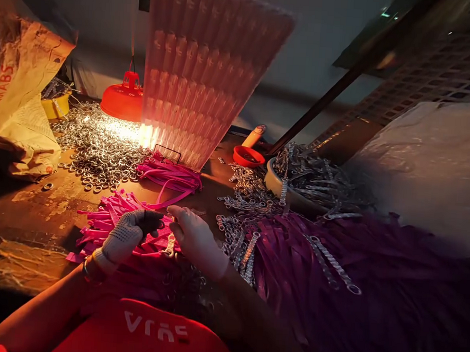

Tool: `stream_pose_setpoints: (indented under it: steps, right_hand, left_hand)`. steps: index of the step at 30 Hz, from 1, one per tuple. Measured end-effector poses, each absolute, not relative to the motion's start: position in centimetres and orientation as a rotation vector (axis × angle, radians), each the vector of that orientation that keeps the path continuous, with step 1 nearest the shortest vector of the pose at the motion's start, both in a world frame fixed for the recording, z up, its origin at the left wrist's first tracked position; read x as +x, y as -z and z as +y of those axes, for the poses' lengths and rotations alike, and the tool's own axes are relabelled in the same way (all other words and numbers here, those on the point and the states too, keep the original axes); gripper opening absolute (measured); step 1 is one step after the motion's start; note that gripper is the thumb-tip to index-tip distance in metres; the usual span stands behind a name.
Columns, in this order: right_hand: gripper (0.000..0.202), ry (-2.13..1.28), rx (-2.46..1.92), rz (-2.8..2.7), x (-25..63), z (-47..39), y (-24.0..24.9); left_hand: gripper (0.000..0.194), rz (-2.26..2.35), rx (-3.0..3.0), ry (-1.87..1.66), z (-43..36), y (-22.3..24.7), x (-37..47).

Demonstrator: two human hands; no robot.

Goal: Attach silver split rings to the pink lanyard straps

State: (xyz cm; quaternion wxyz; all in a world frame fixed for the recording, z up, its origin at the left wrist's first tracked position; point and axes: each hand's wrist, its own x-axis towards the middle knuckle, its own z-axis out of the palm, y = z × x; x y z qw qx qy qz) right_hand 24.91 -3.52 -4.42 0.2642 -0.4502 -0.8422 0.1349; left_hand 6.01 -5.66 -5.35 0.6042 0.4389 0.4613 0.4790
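My left hand (130, 233), in a white glove with dark dots and dark fingertips, is closed in a pinch above a pile of pink straps (104, 224). Facing it, my right hand (199, 240) wears a plain pale glove and has its thumb and fingers drawn together. The fingertips of both hands nearly meet; whatever small thing they hold is too small to make out. Just below them a shiny metal piece (169, 245) shows against the pink straps. Beyond the hands lies a second bundle of pink straps (171, 177), one strap curving toward my fingers.
A red lamp (122, 100) lights a heap of metal rings (101, 152). Beside it stands a ribbed translucent sheet (202, 68). To the right are purple straps (294, 254), chain-like metal pieces (253, 193), a red bowl (249, 156) and a filled basin (274, 179). A paper sack (21, 88) stands left.
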Motion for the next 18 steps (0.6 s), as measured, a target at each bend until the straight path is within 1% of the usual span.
stream_pose_setpoints:
  steps: [4,7,10,14,18]
  right_hand:
    - [0.034,-0.372,-1.195,-2.257,24.4,-4.3,4.0]
    - [0.035,-0.477,-1.067,-2.259,24.8,-3.8,4.4]
    - [0.033,-0.617,-0.894,-2.267,24.9,-3.7,4.7]
    - [0.015,-0.673,-0.945,-2.178,24.9,-4.2,4.7]
    - [0.021,-0.522,-1.096,-2.285,25.3,-4.3,4.2]
  left_hand:
    - [0.056,1.106,1.081,-1.113,-6.3,4.5,6.3]
    - [0.061,1.059,1.089,-1.063,-6.4,4.2,6.4]
    - [0.060,1.024,1.112,-1.020,-6.3,4.2,6.5]
    - [0.058,1.087,1.159,-1.033,-6.1,4.3,6.8]
    - [0.045,1.084,1.207,-1.013,-5.8,3.8,7.5]
